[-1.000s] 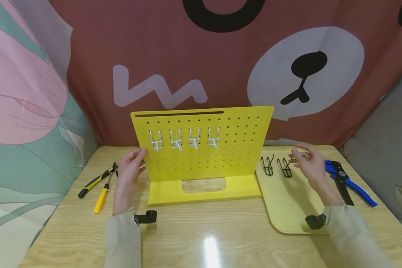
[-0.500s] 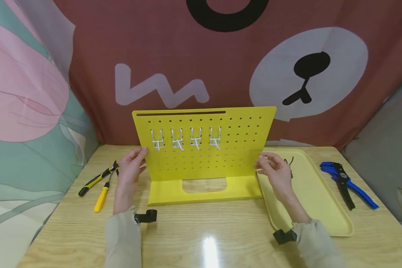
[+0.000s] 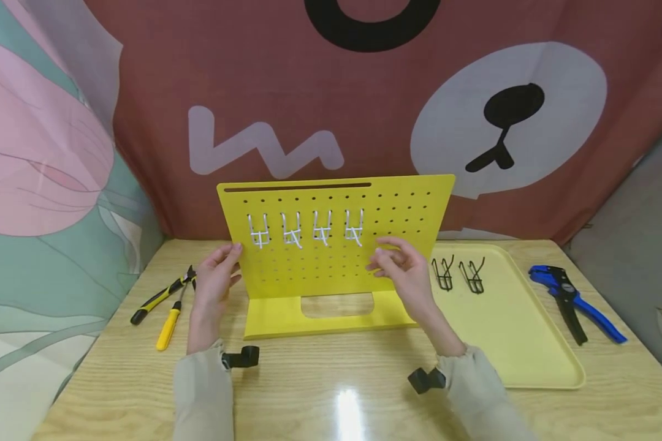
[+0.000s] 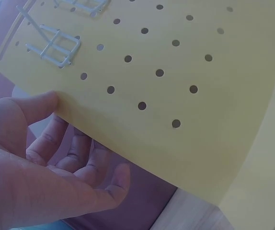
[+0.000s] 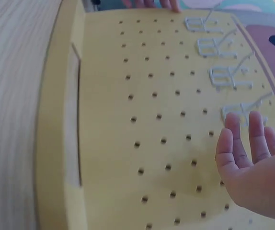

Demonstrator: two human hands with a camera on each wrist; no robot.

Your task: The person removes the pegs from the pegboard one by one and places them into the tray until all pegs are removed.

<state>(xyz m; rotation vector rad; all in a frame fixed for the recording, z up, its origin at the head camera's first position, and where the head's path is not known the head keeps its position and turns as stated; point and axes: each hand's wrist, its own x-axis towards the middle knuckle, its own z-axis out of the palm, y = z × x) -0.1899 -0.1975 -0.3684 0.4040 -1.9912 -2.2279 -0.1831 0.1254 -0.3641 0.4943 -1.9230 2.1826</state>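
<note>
A yellow pegboard (image 3: 309, 269) stands upright on its own base, with several white wire hooks (image 3: 353, 228) in a row across its upper left. My left hand (image 3: 215, 278) pinches the board's left edge, thumb on the front face and fingers behind. In front of the board's lower right part hovers my right hand (image 3: 405, 275), its fingers loosely bent and holding nothing. The right wrist view has these fingers (image 5: 257, 136) close to the nearest white hook (image 5: 243, 112). Two black wire hooks (image 3: 444, 274) lie on the yellow tray (image 3: 507, 343) at right.
Blue-handled pliers (image 3: 576, 300) lie right of the tray. On the left of the wooden table (image 3: 309, 392) are yellow-and-black pliers (image 3: 160, 299) and a yellow-handled screwdriver (image 3: 168, 327). A printed cloth (image 3: 375, 110) hangs behind the board.
My right hand has moved left from over the tray, past the board's right edge, to in front of the board. My left hand keeps its grip on the left edge.
</note>
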